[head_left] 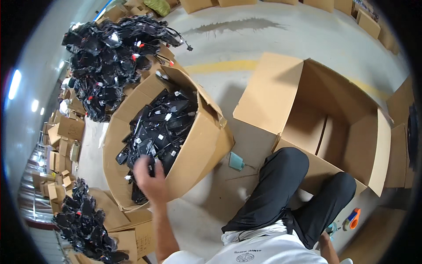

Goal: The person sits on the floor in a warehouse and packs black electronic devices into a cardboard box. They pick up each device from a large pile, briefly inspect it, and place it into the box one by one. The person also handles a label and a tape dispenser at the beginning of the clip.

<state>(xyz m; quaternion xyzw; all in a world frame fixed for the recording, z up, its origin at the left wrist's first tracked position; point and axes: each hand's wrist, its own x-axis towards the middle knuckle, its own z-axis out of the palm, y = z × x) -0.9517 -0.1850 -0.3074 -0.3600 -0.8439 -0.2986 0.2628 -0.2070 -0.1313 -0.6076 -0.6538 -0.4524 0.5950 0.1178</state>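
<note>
One spread left hand (150, 179) over black parts (169, 114) in a carton (200, 152); grip of right hand (325, 236) unclear.

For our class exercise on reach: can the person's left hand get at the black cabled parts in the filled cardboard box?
Probably yes. The left hand is over the open cardboard box, close to the black cabled parts; no flap covers them, though blur hides whether it touches them.

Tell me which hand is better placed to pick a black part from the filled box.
Left, most likely: the left hand is at the box, close to the black parts, while the right hand, partly hidden, is low beside the right leg, well away from them.
</note>
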